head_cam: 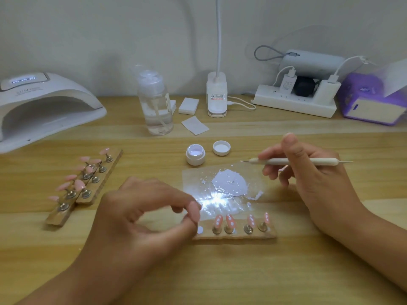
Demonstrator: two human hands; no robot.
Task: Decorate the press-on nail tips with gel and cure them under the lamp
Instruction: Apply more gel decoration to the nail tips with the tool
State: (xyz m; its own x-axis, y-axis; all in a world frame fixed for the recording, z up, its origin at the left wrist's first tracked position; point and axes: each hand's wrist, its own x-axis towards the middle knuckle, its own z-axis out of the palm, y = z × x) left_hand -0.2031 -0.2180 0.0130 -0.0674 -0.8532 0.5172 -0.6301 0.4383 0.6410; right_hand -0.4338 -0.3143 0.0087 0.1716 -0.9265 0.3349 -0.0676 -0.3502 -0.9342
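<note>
1. Lamp (44, 106): far left, well apart from both hands.
2. Left hand (141, 214): thumb and forefinger pinch a pink tip (195, 213) above the strip's left end.
3. Right hand (308, 172): fingers grip pen (295, 161).
4. Strip (253, 235): four dotted tips (230, 220), just right of left fingers.

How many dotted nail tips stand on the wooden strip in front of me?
4. On the strip, from left: first tip, second tip, third tip, fourth tip. The left hand covers the strip's left end; another may hide there.
</note>
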